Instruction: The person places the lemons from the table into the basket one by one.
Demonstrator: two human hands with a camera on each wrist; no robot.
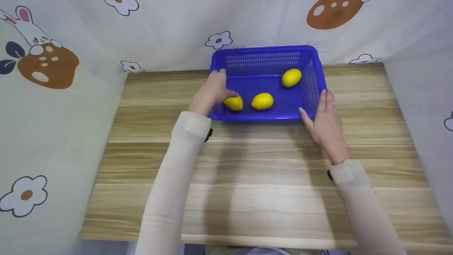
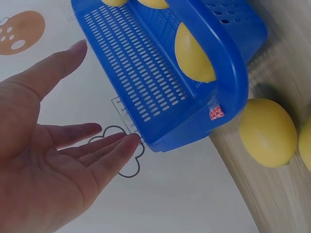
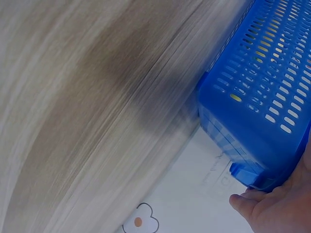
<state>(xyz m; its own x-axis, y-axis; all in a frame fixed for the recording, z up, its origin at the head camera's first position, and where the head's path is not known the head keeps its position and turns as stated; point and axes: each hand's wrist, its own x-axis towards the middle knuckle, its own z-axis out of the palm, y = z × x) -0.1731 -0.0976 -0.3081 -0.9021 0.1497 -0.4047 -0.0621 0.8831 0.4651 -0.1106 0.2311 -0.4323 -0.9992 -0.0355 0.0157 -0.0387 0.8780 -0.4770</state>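
Fingers, left hand spread, right hand straight, flank plastic basket at far edge of desk; level handling should suit lemons.

The tabletop was wood-grained, with whitish sheeting along its far, left and right edges. Beyond the far left corner the sheeting bore a printed rabbit above a brown fruit, and outlined flowers dotted it, one near each far corner.
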